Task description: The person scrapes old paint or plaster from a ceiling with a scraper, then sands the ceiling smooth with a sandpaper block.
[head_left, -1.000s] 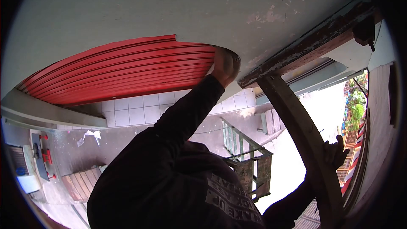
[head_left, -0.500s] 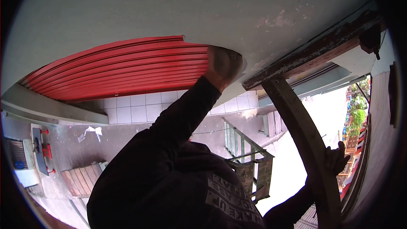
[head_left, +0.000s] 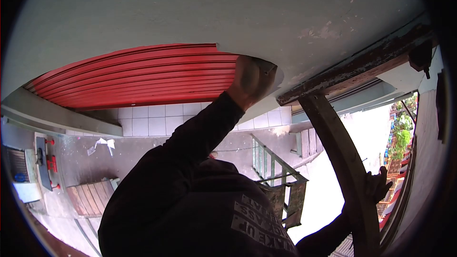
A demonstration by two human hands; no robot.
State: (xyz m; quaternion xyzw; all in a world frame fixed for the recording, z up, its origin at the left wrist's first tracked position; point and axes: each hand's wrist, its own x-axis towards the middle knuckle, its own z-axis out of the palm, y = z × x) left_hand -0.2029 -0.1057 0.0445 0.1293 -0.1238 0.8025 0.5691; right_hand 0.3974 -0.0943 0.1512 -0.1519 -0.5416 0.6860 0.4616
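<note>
Wall: the broad grey-green wall (head_left: 166, 14) fills the upper part of the view, with flaked pale patches towards the right.
Clothing: a dark long-sleeved top (head_left: 181, 209) covers the person's torso and arms, white-boxed lettering on its front.
Shutter: the ribbed red shutter (head_left: 138, 76) shows beyond the wall's edge, left of the raised forearm.
Beams: a long sloping beam (head_left: 336, 145) runs down from a scuffed brown beam (head_left: 357, 66) at right.
Ladder: a worn green ladder (head_left: 297, 202) stands between torso and sloping beam.
Left hand: the left hand (head_left: 250, 81) is blurred and curled, grasping a thin piece at the wall's edge, in front of the shutter.
Right hand: the right hand (head_left: 378, 185) is at the sloping beam's outer edge, some fingers raised; whether it grips cannot be told.
Grey piece: the grey piece (head_left: 279, 77) juts from the left hand, close against the wall; its kind is unclear.
</note>
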